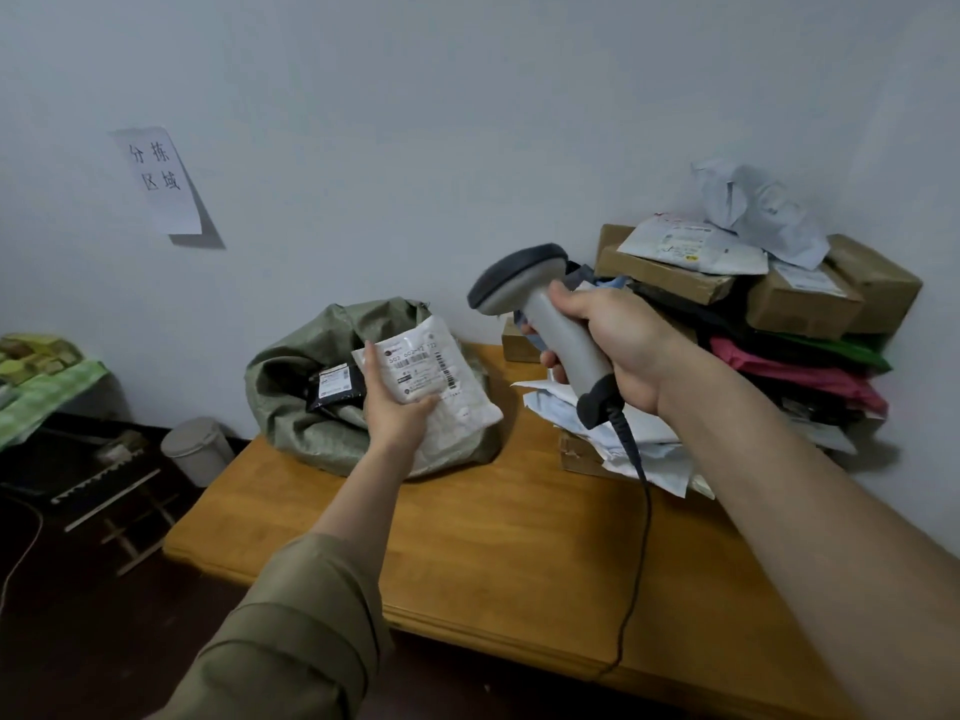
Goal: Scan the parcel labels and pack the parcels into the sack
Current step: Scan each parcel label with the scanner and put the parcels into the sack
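Fingers of the left hand (390, 407) are curled under a flat white plastic mailer parcel with a printed barcode label (439, 379), the thumb pressed along its left edge; the parcel is held tilted, label up, in front of the open mouth of a crumpled green woven sack (311, 366) lying on the wooden table (519, 553). A black labelled parcel (335, 387) is seen inside the sack. At 3 o'clock from the white parcel, a grey corded handheld barcode scanner (550, 324) is gripped by the right hand (618, 345), fingers wrapped fully round its handle, its head turned toward 9 o'clock. A heap of cardboard boxes and mailers (753, 314) is stacked at 3 o'clock against the wall.
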`<state>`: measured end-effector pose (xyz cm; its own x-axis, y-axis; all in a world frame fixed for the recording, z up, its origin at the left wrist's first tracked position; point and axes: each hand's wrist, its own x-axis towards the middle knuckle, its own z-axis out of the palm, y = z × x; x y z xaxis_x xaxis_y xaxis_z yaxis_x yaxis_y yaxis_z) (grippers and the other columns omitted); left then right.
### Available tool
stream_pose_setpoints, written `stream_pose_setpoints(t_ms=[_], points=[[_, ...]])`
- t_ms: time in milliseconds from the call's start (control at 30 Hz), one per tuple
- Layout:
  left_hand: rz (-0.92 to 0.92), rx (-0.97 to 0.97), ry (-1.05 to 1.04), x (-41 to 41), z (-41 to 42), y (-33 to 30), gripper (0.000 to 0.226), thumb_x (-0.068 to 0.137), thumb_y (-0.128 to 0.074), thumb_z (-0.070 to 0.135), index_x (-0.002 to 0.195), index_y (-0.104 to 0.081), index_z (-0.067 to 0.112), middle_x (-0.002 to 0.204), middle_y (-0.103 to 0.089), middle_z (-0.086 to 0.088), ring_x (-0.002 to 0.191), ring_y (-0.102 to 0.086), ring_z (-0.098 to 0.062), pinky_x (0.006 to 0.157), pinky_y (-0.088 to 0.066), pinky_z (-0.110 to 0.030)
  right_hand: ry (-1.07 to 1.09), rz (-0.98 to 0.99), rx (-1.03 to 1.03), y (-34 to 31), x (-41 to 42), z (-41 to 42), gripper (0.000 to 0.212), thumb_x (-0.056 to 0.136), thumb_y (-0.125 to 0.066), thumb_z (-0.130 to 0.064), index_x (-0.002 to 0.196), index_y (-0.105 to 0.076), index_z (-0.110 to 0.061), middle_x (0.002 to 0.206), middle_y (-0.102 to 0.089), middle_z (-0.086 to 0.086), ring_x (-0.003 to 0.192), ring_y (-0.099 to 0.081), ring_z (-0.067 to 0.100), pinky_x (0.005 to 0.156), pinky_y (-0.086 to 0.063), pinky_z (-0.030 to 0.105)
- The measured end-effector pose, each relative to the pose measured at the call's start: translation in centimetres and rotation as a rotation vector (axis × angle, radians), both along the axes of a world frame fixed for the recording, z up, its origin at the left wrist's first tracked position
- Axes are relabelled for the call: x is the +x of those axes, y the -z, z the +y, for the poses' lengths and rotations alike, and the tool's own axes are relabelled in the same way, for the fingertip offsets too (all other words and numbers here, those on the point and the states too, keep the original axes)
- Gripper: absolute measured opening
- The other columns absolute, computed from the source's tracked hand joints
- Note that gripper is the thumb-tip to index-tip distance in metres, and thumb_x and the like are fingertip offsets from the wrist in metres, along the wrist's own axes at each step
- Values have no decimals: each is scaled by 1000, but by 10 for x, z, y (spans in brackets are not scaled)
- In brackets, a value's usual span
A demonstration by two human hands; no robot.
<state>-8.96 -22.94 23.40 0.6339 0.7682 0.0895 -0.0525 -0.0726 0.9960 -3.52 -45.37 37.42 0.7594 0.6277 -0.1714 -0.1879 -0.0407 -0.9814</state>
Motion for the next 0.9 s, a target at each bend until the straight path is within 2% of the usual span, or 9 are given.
stream_pose_setpoints(t_ms=[100,233,467,567,633,700,733,800,900], points=[[33,-24,-59,-2,5,1,106,79,-71,-9,149,-16,49,143,-42,8,114,-58,-17,90,-55,-41,-48,-2,29,-12,-11,-3,38,104,-46,-36,108,-60,-1,102,-62,14,59,-55,14,58,-48,27],[83,-20,-120,-5,6,1,105,80,-71,-8,150,-16,46,124,-49,8,104,-57,-13,80,-55,-33,-57,-63,27,-21,-21,-6,38,104,-45,-35,110,-58,0,100,-61,14,54,-52,13,51,-46,24],[146,-34,-159,-6,10,7,104,79,-75,-3,149,-17,49,123,-48,4,105,-55,-17,84,-54,-37,-64,-120,34,-33,-25,-14,40,104,-45,-35,114,-55,2,97,-59,13,55,-49,13,48,-43,21],[176,-52,-161,-3,12,12,108,78,-75,-5,150,-13,47,130,-47,2,112,-56,-22,90,-54,-46,-52,-112,63,-32,-20,-14,41,104,-46,-37,114,-56,1,100,-62,13,54,-51,13,48,-45,22],[209,-147,-165,-1,10,15,111,79,-73,-6,152,-6,42,129,-46,-1,114,-55,-26,88,-54,-49,-47,-60,93,-29,-15,-13,40,103,-46,-38,116,-58,-1,103,-65,13,55,-53,14,50,-47,24],[252,-305,-217,1,8,18,109,78,-76,-2,152,-2,30,134,-45,-10,115,-54,-31,81,-54,-44,-47,15,127,-25,-8,-12,39,103,-47,-37,118,-58,-3,107,-66,13,58,-54,15,53,-47,26],[280,-369,-267,1,8,19,108,77,-79,3,151,-4,23,139,-42,-14,117,-53,-31,81,-54,-42,-44,40,134,-22,-4,-11,39,102,-48,-37,117,-58,-3,108,-65,14,59,-54,16,56,-47,27],[335,-442,-371,3,12,23,106,73,-83,9,146,-7,13,142,-38,-17,120,-50,-31,92,-52,-42,-38,58,116,-13,4,-9,38,102,-49,-37,112,-60,-3,106,-63,16,61,-54,17,60,-47,30],[417,-479,-462,7,32,35,102,75,-78,6,145,-5,13,143,-35,-18,121,-47,-33,95,-51,-44,-9,87,90,5,16,-1,37,101,-51,-38,110,-60,-3,92,-60,13,61,-56,16,61,-48,31]])
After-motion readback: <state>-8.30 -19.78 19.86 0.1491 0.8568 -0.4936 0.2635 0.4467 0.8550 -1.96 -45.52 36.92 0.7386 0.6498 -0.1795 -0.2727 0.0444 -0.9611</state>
